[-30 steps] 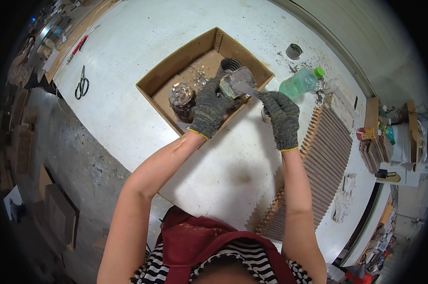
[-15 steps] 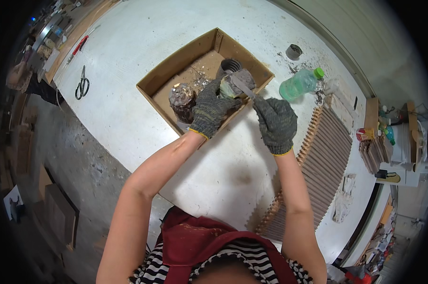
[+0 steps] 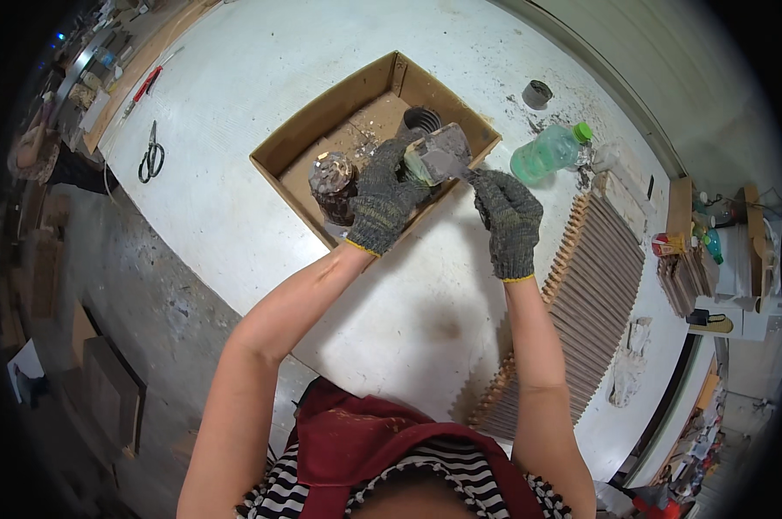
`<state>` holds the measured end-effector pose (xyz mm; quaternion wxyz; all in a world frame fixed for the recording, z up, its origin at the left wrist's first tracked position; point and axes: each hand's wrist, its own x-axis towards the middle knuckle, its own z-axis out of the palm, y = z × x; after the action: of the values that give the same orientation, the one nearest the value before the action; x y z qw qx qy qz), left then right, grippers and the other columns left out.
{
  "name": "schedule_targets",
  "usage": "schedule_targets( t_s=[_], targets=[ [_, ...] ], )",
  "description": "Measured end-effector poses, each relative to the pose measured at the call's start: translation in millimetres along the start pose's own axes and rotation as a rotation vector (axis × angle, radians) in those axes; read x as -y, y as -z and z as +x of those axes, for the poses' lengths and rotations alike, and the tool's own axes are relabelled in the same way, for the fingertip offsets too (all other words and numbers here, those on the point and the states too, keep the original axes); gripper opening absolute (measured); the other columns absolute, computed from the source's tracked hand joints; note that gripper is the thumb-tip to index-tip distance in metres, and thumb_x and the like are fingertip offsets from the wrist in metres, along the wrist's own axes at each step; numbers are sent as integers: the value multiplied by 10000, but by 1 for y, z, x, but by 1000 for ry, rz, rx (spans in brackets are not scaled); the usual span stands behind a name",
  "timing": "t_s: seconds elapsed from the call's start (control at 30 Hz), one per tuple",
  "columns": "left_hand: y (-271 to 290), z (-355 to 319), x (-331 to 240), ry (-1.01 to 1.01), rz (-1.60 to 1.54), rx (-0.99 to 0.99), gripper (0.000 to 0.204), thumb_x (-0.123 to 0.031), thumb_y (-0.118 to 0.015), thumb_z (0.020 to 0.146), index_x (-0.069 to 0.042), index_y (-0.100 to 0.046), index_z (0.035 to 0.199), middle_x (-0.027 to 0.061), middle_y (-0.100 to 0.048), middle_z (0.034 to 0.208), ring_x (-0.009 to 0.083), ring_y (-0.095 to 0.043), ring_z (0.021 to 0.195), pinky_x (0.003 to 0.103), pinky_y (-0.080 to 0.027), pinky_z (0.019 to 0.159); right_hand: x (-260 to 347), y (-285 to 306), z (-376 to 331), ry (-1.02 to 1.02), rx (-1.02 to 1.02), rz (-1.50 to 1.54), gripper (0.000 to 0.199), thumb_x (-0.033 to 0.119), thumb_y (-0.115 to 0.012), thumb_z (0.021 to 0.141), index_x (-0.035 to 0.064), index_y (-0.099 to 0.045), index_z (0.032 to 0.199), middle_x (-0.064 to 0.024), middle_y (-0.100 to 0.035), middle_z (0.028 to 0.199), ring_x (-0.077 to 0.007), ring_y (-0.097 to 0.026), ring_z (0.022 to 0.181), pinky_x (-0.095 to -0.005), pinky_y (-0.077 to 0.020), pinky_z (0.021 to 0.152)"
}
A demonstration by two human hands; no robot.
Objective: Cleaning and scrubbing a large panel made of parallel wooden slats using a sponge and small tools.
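Both my hands wear dark knitted gloves with yellow cuffs. My left hand (image 3: pixel 380 197) wraps around a small greenish container (image 3: pixel 419 166) caked with grey paste and holds it tilted over the right side of a shallow cardboard box (image 3: pixel 300 132). In my right hand (image 3: pixel 509 216) is a putty knife (image 3: pixel 447 164), its handle hidden by the fingers. The grey-smeared blade lies against the container's mouth. Beside my left hand, inside the box, stands a dark jar (image 3: pixel 332 186) crusted with lumps. A ribbed dark cup (image 3: pixel 421 119) sits behind the container.
On the white table (image 3: pixel 235 225), scissors (image 3: pixel 151 154) and a red-handled tool (image 3: pixel 145 86) lie left. To the right are a green-capped bottle (image 3: pixel 542 156), a grey ring (image 3: pixel 537 94) and a row of brown wooden strips (image 3: pixel 573 311). Another person (image 3: pixel 41 151) is at far left.
The putty knife has turned so its blade shows broader against the paste. My right hand has rotated with it, and the container has tilted slightly.
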<state>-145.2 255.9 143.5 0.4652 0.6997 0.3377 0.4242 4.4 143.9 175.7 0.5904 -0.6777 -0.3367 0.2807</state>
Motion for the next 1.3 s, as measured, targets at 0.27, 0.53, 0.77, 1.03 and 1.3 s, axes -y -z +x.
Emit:
schedule_targets(
  t_s=[0.27,0.53,0.77,1.03,1.3],
  targets=[
    [-1,-2,-7,-30,42,-19,514,-148,-790,794,-47,-612,1265,155,-636,1203,289,-609,1120,388,-487,961,3,6,7,79,-113,32,178,103,-681,930,-10,-728,1060,-21,-676,834,-91,-579,713,-237,-477,618],
    [1,1,4,-14,-64,-27,521,-133,-774,785,-43,-612,1272,167,-632,1226,308,-608,1131,394,-474,985,-5,-17,3,79,-80,66,193,134,-682,925,22,-741,1071,-17,-681,826,-67,-560,679,-221,-429,567],
    [0,2,8,18,-53,10,495,-139,-764,792,-39,-624,1256,177,-640,1219,309,-613,1120,393,-478,974,-28,13,43,559,-116,-522,192,100,-673,929,-18,-724,1073,-35,-712,893,-118,-623,763,-261,-518,714],
    [12,1,-23,148,-80,102,453,-158,-764,813,-15,-630,1221,116,-694,1078,223,-640,970,356,-507,880,13,-6,1,-109,30,66,158,108,-684,911,-9,-731,1007,-6,-606,706,-61,-488,557,-224,-359,485],
    [5,-2,4,226,-280,47,451,-168,-774,803,-5,-629,1197,120,-693,1052,228,-640,946,356,-511,861,3,14,52,49,-95,61,163,131,-721,884,19,-751,998,-26,-681,797,-90,-568,661,-236,-455,609]
  ],
)
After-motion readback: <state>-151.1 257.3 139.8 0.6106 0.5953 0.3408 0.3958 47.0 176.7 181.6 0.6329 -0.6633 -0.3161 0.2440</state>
